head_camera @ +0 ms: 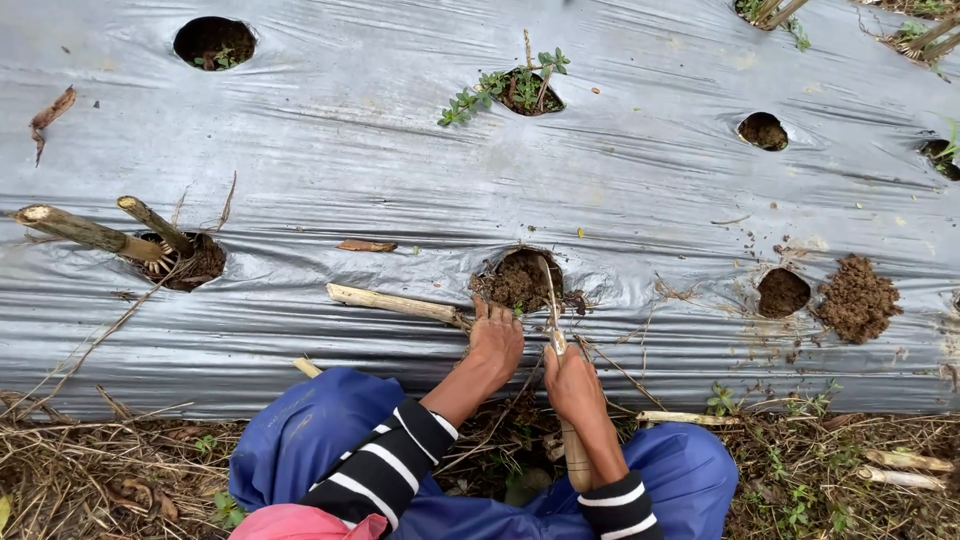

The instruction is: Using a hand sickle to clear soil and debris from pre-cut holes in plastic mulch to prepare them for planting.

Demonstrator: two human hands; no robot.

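Soil (520, 280) fills the middle planting hole (498, 262) of a grey plastic mulch sheet (400, 140), and this hole is taken as the landmark. A thin knife blade (550, 290) is pushed into the soil at the hole's right side; its handle (575, 455) runs back from the hole toward the person and is gripped by the right hand (572, 385), whose fingers are clenched around it. The left hand (495, 340) is laid just below the hole's near edge, fingers (482, 310) stretched forward and touching the rim — nothing is seen enclosed in them. A cut pale stalk (390, 302) lies on the sheet to the left of the hole, its end close to the left hand.

Farther left of the hole, two cut woody stumps (90, 232) slant out of another opening. Beyond the hole, a small leafy plant (505, 88) is seen in a further opening. To the right of the hole, a dug-out opening (782, 292) sits just beside a heap of loose earth (858, 298) on the sheet. Below the hole — past the sheet's edge — blue trousers (300, 440) and striped sleeves (390, 465) are seen over dry grass (100, 470).
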